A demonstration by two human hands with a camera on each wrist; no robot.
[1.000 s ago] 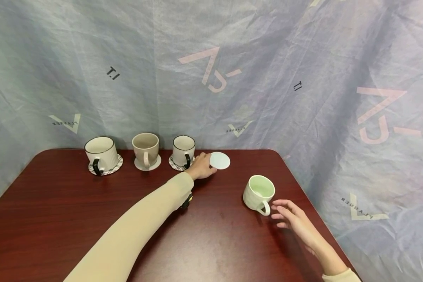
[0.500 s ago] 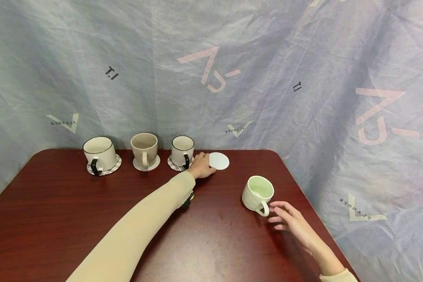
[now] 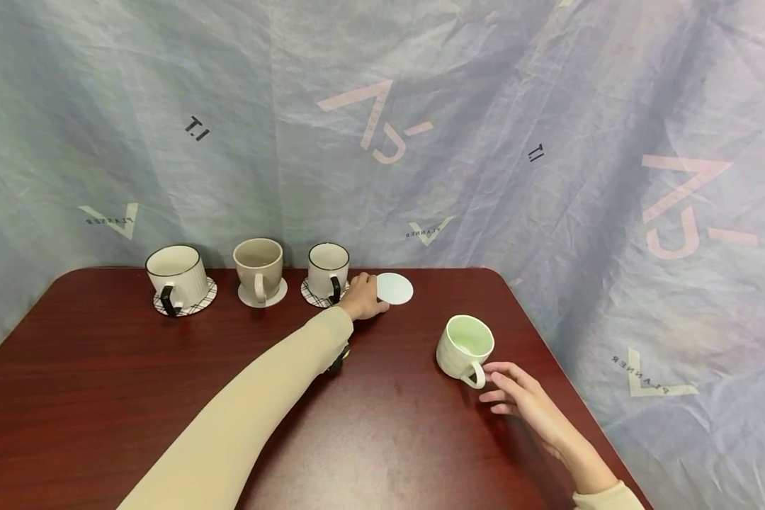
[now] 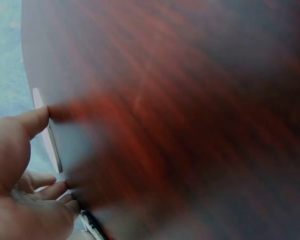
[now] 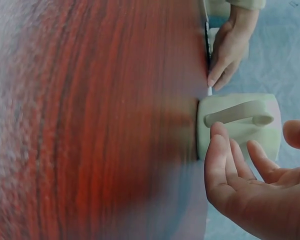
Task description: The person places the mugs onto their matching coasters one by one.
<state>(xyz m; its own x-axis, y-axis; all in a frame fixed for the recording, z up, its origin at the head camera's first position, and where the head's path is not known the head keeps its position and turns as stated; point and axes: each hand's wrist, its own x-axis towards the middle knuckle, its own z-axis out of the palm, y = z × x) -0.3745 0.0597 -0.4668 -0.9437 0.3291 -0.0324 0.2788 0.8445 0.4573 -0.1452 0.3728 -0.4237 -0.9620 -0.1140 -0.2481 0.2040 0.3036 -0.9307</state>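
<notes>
My left hand (image 3: pixel 365 297) lies at the left edge of a round white coaster (image 3: pixel 395 289) near the table's back edge. In the left wrist view the thumb (image 4: pixel 37 119) touches the coaster (image 4: pixel 53 152), and the other fingertips rest on the table beside it. Whether they touch the coaster cannot be told. My right hand (image 3: pixel 525 400) is beside a pale green mug (image 3: pixel 455 352), its fingers spread and loosely bent. The fingertips are at the mug's handle (image 5: pixel 235 113) without curling round it. The mug stands upright on the table.
Along the back stand a ribbed white mug (image 3: pixel 191 283), a beige mug (image 3: pixel 250 273) and a black-rimmed white mug (image 3: pixel 321 280), each on a coaster. The dark red wooden table (image 3: pixel 357 425) ends at a grey-blue curtain (image 3: pixel 229 177).
My right hand has moved slightly left, closer to the green mug's handle. The left hand stays at the coaster. The head view has shifted a little.
</notes>
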